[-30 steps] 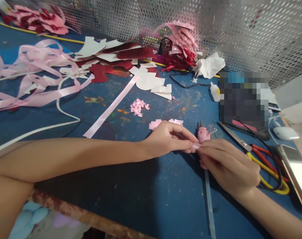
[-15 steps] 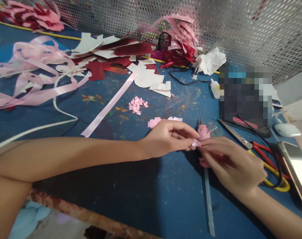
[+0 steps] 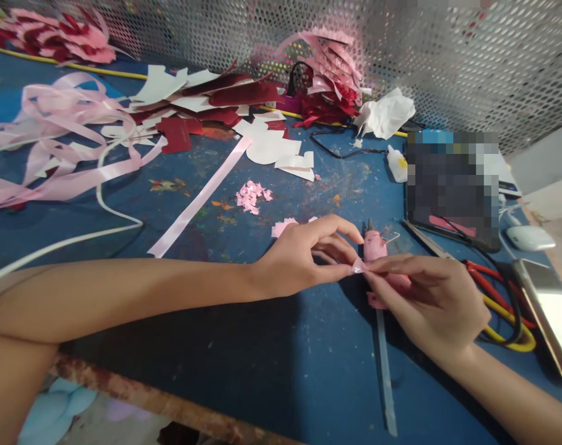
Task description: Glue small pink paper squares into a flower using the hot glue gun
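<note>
Apparently for fine control, the right hand [image 3: 433, 300] pinches a small pink ribbon piece [image 3: 357, 266] between thumb and fingertips, just beside the pink-wrapped tool [image 3: 376, 245]. The left hand [image 3: 293, 256] reaches in from the tool's left, its thumb tip at the piece and its forefinger arched away; whether it truly grips, I cannot tell. Meeting from opposite sides probably lets both hands steady or shape something so slight.

Left of the tool lie pink squares [image 3: 283, 227], partly behind the left hand, likely kept within easy reach. Beyond them, farther from the tool, sit a little heap of pink scraps [image 3: 253, 196] and a long ribbon strip [image 3: 200, 199], laid out flat, perhaps as stock. Right of the tool, the scissors [image 3: 506, 296] rest with handles towards the person, which would suit a quick grab.
</note>
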`<state>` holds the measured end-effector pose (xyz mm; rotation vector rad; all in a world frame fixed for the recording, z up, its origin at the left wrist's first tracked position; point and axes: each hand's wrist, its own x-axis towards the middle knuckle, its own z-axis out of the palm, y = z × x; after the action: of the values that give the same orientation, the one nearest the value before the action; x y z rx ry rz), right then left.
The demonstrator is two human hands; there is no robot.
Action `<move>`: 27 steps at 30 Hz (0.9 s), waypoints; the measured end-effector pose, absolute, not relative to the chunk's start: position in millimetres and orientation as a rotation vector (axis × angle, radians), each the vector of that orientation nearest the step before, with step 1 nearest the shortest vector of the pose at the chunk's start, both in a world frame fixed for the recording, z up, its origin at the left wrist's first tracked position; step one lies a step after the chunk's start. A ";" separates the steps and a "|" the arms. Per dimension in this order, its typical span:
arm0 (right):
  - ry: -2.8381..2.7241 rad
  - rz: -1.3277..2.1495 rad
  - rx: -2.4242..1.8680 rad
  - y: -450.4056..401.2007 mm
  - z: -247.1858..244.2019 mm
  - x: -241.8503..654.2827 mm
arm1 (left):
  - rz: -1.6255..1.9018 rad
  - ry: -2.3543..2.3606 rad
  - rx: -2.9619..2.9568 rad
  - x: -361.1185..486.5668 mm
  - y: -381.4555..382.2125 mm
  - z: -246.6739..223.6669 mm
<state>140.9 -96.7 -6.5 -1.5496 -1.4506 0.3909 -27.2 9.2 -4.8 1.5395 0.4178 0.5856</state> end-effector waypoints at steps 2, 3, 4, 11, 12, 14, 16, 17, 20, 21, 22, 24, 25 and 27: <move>-1.469 0.380 -1.521 -96.5 -7.2 141.3 | 0.589 0.423 1.543 -27.1 9.2 -4.3; -1.479 0.369 -1.509 -96.3 -7.3 141.4 | 0.592 0.425 1.546 -27.1 9.2 -4.1; -1.490 0.354 -1.501 -96.1 -7.3 141.5 | 0.596 0.427 1.551 -27.1 9.2 -3.9; -1.549 0.323 -1.509 -94.9 -3.1 139.7 | 0.590 0.446 1.608 -26.6 8.6 -3.4; -1.547 0.329 -1.505 -94.9 -2.7 139.5 | 0.581 0.448 1.617 -26.4 8.6 -3.6; -1.542 0.337 -1.501 -94.8 -2.7 139.3 | 0.562 0.445 1.630 -26.1 9.0 -4.3; -1.541 0.340 -1.496 -94.8 -3.6 139.9 | 0.550 0.432 1.639 -25.9 9.6 -5.3; -1.542 0.340 -1.487 -94.8 -4.4 140.5 | 0.547 0.424 1.643 -25.7 9.9 -5.9; -1.536 0.354 -1.437 -94.9 -7.6 143.2 | 0.551 0.411 1.656 -25.5 10.9 -7.5; -1.528 0.364 -1.422 -95.0 -8.7 144.2 | 0.556 0.408 1.659 -25.4 11.1 -7.9; -1.521 0.373 -1.410 -95.1 -9.8 145.1 | 0.560 0.406 1.660 -25.3 11.3 -8.1; -1.509 0.389 -1.397 -95.3 -11.2 146.3 | 0.561 0.405 1.652 -25.3 11.4 -8.0; -1.506 0.395 -1.394 -95.4 -11.6 146.5 | 0.558 0.406 1.645 -25.4 11.3 -7.6; -1.501 0.395 -1.377 -95.4 -11.5 146.3 | 0.558 0.408 1.629 -25.6 10.9 -6.5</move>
<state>146.3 -95.4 -11.5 -1.3772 -1.5012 0.3953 -25.6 10.9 -6.5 1.6291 0.4084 0.5581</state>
